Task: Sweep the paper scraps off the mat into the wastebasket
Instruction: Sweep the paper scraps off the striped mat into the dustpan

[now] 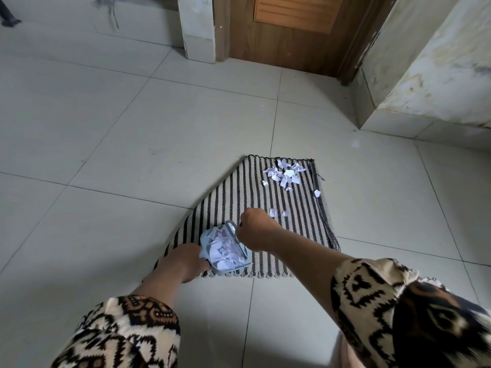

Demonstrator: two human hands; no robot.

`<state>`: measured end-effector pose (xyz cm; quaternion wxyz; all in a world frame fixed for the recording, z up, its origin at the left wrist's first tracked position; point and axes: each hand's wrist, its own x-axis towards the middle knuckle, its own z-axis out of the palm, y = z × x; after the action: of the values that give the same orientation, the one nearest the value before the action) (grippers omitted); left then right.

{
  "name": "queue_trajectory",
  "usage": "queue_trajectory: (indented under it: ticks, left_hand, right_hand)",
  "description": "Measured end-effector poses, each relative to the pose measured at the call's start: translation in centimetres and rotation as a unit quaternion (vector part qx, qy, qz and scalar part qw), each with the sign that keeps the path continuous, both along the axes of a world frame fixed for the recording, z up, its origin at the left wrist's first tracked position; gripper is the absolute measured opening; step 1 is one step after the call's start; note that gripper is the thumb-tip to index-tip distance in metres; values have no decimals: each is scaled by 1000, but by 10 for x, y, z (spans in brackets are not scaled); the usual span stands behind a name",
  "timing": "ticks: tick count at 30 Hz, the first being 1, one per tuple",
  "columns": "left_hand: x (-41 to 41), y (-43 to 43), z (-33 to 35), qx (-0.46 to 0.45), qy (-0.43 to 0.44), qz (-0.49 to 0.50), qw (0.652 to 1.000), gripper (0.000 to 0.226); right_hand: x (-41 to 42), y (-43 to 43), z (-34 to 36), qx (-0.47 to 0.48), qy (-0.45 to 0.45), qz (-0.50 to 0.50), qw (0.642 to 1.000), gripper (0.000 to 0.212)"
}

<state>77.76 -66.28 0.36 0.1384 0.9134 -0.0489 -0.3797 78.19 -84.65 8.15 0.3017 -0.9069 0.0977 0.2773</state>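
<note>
Hands work at the near edge of a black-and-cream striped woven mat (268, 208) on the grey tiled floor (106, 134): the left hand (183, 264) grips a pale blue plastic dustpan (212, 248) filled with white paper scraps (225, 252), the right hand (255, 229) clenched on a small brush (235, 236) at its rim. More scraps lie in a loose pile (285, 172) by the mat's far corner.

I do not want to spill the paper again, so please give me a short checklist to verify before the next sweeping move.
1. Left hand has a firm grip on the small light-blue plastic dustpan: ok.
2. Right hand holds the small brush at the dustpan: ok, though the bristles are blurred.
3. Dustpan has room for more: not ok, it is already heaped with white torn paper.
4. Black-and-cream striped woven mat is cleared: not ok, a pile of paper scraps lies near the far edge, and a few are beside the right hand.
5. Mat lies flat: cannot tell, its left side looks lifted or folded.
6. Wastebasket is within reach: cannot tell, none is in view.
</note>
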Motion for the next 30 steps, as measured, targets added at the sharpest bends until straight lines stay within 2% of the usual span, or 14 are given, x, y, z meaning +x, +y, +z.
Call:
queue_trajectory:
  ticks: [6,11,18,21,23,26,30]
  left_hand:
    - [2,0,-2,-57,-34,37,997,25]
    - [4,-11,0,-107,-52,67,991,29]
    - [8,-25,-2,-151,-57,97,982,32]
    - [10,-33,-5,-174,-51,107,978,31]
    - [11,-39,-4,-197,-54,107,973,30]
    - [12,-47,-3,-224,-64,125,965,28]
    - [17,-52,-7,-255,-69,171,949,29]
  right_hand:
    - [18,-23,32,2,-10,10,1000,18]
    - [31,-44,55,-15,-41,4,999,12]
    - [40,-86,79,-18,-62,-30,997,14]
    - [44,-102,75,8,-65,-84,994,17]
    - [43,-106,69,14,-43,-76,996,15]
    - [37,-116,66,15,-11,-58,998,25]
    - [33,-139,72,104,-2,-140,985,18]
